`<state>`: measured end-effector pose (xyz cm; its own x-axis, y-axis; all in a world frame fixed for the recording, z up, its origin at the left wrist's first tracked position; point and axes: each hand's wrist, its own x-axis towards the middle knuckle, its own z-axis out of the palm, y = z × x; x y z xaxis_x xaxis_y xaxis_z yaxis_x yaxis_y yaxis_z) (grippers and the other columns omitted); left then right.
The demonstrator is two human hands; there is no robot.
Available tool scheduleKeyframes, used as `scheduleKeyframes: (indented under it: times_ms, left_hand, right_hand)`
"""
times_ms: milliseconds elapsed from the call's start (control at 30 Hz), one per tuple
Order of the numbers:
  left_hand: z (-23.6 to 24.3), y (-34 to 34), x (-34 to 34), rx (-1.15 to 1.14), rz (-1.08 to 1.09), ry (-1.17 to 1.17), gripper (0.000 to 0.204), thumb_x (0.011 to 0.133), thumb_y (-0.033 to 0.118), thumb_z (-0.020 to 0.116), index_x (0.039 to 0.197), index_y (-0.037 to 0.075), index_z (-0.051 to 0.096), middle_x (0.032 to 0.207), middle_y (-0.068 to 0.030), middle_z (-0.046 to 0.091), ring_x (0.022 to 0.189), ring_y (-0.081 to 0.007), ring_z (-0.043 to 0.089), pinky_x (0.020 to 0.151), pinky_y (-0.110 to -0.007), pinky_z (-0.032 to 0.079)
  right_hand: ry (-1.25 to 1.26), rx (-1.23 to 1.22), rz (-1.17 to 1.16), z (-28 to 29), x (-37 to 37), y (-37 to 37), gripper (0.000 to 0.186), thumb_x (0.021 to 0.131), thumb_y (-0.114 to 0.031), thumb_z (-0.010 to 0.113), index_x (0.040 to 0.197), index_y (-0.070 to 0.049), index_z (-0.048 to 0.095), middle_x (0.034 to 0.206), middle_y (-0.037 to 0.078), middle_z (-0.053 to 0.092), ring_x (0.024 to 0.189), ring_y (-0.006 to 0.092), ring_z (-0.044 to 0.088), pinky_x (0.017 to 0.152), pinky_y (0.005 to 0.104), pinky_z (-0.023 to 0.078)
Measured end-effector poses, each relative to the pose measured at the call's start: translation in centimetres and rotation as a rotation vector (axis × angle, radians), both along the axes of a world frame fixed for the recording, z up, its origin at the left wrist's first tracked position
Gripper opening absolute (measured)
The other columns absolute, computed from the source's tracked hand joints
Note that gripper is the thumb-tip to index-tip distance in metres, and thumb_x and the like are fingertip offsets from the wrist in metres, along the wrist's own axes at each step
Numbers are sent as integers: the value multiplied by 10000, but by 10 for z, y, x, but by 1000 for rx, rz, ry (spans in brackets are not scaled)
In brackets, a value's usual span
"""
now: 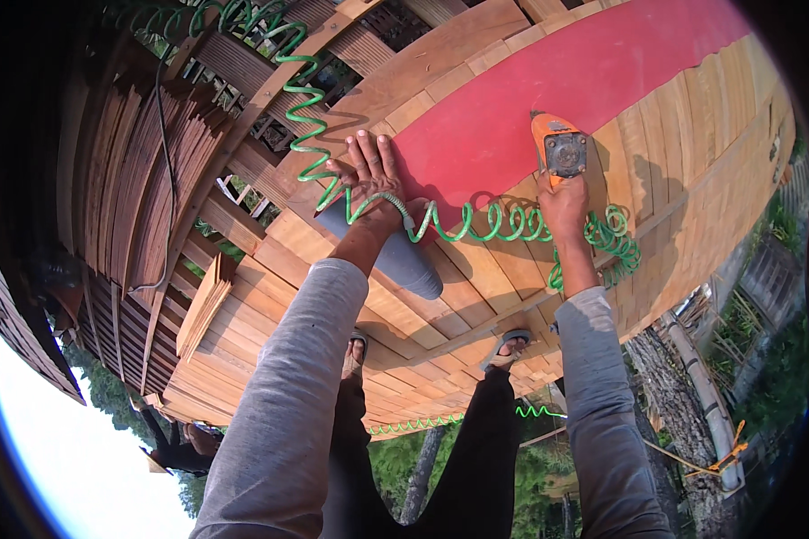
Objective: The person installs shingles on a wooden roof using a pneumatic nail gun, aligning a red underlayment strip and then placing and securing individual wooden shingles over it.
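My right hand [564,202] grips an orange air stapler or nailer [559,144], its nose at the lower part of a long red sheet [485,117]. My left hand [373,180] is pressed down with fingers spread at the sheet's left end, on or beside the wood. A green coiled air hose [494,225] crosses over my left wrist and runs behind my right wrist, with bunched coils to the right. Beneath my left forearm lies a dark grey, rolled-looking piece [409,269] with a rounded end; whether it joins the sheet is hidden.
My sandalled feet [511,349] stand on sloping, curved rows of wooden shingles [476,278]. Stacked thin boards [153,180] rest at left on an open batten frame [288,67] with gaps. Beyond the lower roof edge are trees and a trunk [670,395].
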<state>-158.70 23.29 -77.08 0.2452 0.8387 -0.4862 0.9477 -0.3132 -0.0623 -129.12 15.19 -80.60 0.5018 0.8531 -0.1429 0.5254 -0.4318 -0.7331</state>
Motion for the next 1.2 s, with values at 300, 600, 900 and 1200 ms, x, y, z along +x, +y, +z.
scheduleKeyframes:
  times_ms: [300, 600, 900, 1200]
  left_hand:
    - [5, -3, 10, -44, -67, -5, 1422, 779, 788, 708, 1644, -52, -46, 1693, -363, -102, 1563, -535, -166, 1157, -809, -55]
    - [2, -12, 1, 41, -109, 33, 1446, 738, 814, 723, 1654, -33, -6, 1699, -354, -66, 1566, -542, -129, 1134, -847, 0]
    - [-14, -23, -14, 335, -189, -170, 1528, 629, 759, 841, 1671, 23, 0, 1679, -388, -69, 1561, -565, -108, 1117, -851, -42]
    - [-29, -109, -40, -195, -1224, -90, 721, 1031, 590, 490, 1619, 187, 379, 1643, -90, 437, 1527, -335, 383, 1255, -606, 239]
  right_hand:
    - [173, 198, -333, 45, -48, -131, 202, 875, 16, 700, 1071, 50, 667, 950, 133, 695, 842, 260, 688, 774, 388, 539]
    - [432, 375, -884, 64, -218, -263, 522, 952, -12, 712, 1406, 23, 458, 1113, 118, 657, 892, 181, 680, 784, 343, 581]
    - [91, 411, -290, 60, -198, -187, 548, 822, -41, 774, 1337, -25, 587, 1247, 200, 683, 1118, 380, 703, 916, 444, 574]
    - [-88, 286, -313, 23, -204, -220, 418, 849, -165, 780, 1213, -4, 655, 1075, 232, 723, 1039, 426, 698, 902, 473, 551]
